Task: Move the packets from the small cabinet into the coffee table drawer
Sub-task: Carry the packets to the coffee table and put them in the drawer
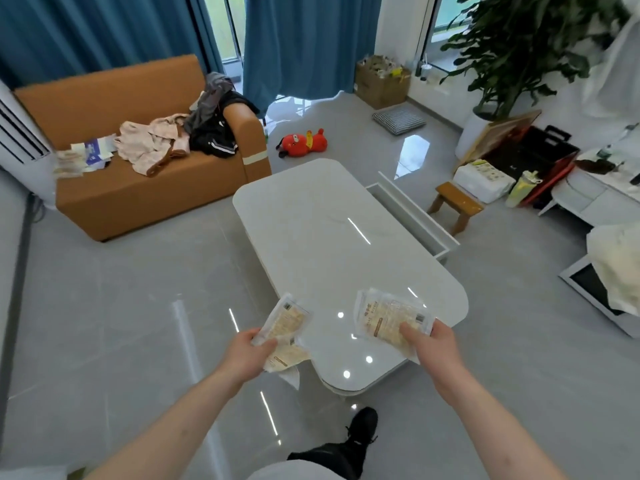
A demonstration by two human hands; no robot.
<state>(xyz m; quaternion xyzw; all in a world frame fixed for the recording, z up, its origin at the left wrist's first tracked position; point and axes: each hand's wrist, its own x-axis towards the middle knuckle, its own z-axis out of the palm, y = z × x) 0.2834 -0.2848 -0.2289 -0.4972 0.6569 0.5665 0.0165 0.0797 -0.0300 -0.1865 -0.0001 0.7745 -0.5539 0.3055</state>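
Note:
My left hand (247, 353) grips a few clear packets (285, 327) with pale contents, fanned out over the near left corner of the white coffee table (329, 244). My right hand (431, 348) grips another bunch of packets (384, 315) above the table's near end. On the table's right side a white drawer (412, 209) stands pulled out; its inside is mostly hidden from here. The small cabinet is not identifiable in view.
An orange sofa (138, 174) with clothes stands at the back left. A red plush toy (303, 143) lies on the floor beyond the table. A small wooden stool (455, 204) and boxes stand right of the drawer. My foot (362, 422) is near the table's front edge.

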